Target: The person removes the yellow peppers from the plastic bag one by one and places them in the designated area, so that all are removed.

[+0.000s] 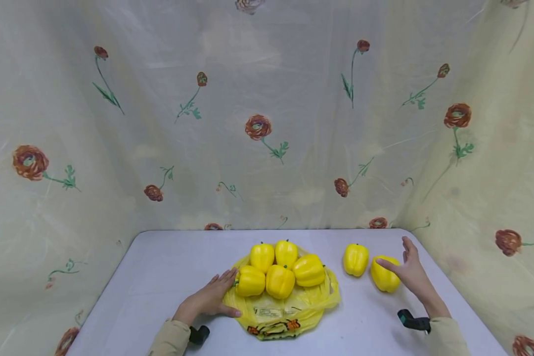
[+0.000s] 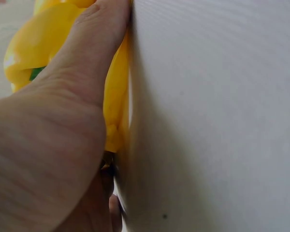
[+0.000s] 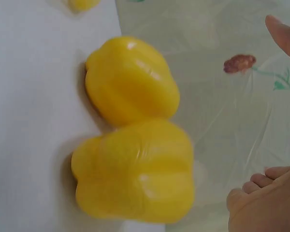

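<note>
- Head view: outer loose pepper (image 1: 385, 275) on the table (image 1: 160, 267), immediately left of the right hand (image 1: 409, 273); the thumb overlaps it in this view.
- Right hand is much the nearer of the two; thumb and fingers spread, grip released, nothing held.
- Inner loose pepper (image 1: 356, 260) just left of the outer one, farther from that hand.
- Five peppers (image 1: 280, 283) sit on the yellow bag (image 1: 267, 329); left hand (image 1: 211, 295) rests at the bag's left edge, fingers extended, not clenched, well apart from the loose pair.
- Left wrist view: thumb lies along the yellow plastic beside the tabletop; far fingers mostly hidden.
- Right wrist view: gap shows between hand and both loose peppers. Long axis runs away from the tabletop; judged upright.
</note>
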Demonstrator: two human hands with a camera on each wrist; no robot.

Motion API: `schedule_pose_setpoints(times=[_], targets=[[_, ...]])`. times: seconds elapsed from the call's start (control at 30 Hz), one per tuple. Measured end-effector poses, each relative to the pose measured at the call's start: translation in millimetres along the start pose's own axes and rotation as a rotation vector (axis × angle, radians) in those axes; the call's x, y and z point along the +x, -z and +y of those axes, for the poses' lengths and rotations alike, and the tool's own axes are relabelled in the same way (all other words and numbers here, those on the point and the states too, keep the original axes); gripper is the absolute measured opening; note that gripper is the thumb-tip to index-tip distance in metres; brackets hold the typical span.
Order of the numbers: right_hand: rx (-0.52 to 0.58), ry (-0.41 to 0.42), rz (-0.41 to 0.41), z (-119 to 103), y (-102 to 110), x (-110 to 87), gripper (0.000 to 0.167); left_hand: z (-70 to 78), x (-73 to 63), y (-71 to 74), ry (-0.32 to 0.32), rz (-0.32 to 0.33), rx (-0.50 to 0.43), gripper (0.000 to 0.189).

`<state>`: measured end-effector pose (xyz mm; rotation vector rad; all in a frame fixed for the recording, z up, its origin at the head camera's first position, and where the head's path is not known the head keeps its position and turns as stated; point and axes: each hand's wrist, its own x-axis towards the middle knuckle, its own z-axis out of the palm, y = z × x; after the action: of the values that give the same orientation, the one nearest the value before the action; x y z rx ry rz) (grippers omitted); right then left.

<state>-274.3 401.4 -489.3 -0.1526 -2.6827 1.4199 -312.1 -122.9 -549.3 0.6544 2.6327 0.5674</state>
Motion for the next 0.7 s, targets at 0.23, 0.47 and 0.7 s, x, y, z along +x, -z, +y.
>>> schedule_pose_setpoints(times=[0.23,0.47,0.7], targets=[[-0.004,0.055,0.008,-25,-14,-2.7,0.118,-0.4,0.0,-0.6,-0.001,0.0,0.001,0.119],[0.029,0.131,0.011,-49,-32,-9.2,0.116,0.5,-2.1,-0.6,-0.017,0.008,0.006,0.119],[0.05,0.173,-0.012,-66,-53,-12.8,0.108,0.6,-2.6,1.1,-0.016,0.006,0.011,0.118]])
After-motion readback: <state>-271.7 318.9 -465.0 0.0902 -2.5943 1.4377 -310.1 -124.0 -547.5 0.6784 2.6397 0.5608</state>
